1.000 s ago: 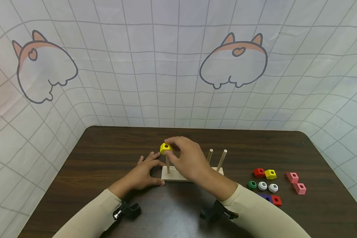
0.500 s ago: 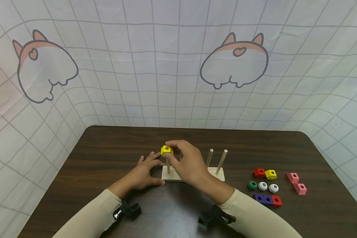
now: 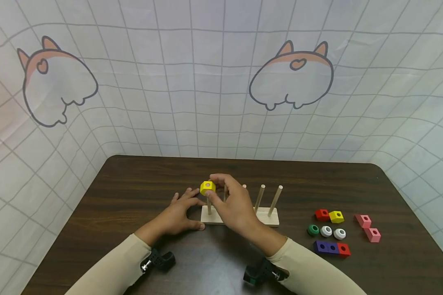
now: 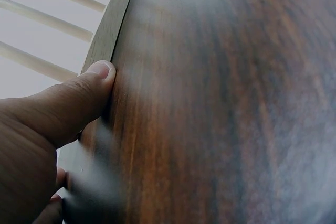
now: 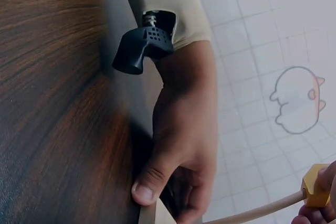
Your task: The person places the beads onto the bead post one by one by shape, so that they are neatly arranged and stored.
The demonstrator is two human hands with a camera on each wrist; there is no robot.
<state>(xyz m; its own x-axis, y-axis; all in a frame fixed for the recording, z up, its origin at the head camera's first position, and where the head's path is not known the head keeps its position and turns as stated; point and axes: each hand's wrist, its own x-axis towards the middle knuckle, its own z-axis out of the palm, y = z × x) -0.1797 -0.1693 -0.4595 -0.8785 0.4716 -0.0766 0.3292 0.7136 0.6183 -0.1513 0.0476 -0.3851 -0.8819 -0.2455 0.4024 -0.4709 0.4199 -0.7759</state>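
Observation:
My right hand point(image 3: 233, 201) pinches a yellow hexagonal bead point(image 3: 207, 187) between thumb and fingers. The bead sits at the top of the leftmost peg point(image 3: 208, 205), and the light peg tip shows in its hole. In the right wrist view the same bead point(image 5: 314, 186) is at the lower right, on the peg's end. My left hand point(image 3: 177, 214) grips the left end of the pale wooden peg board point(image 3: 268, 218), thumb at its front edge and a finger at the back corner. The left wrist view shows the thumb point(image 4: 86, 88) against the board's side point(image 4: 113, 22).
Bare pegs point(image 3: 275, 200) stand on the board's right part. To the right lie a red bead point(image 3: 322, 214), a yellow bead point(image 3: 336, 216), a green bead point(image 3: 313, 230), white beads point(image 3: 326, 231), purple beads point(image 3: 320, 247) with a red one, and pink beads point(image 3: 373, 234).
The yellow bead has come down slightly and its hole now shows the peg tip. My right forearm has swung a little left, uncovering the purple beads. My left hand has stayed put.

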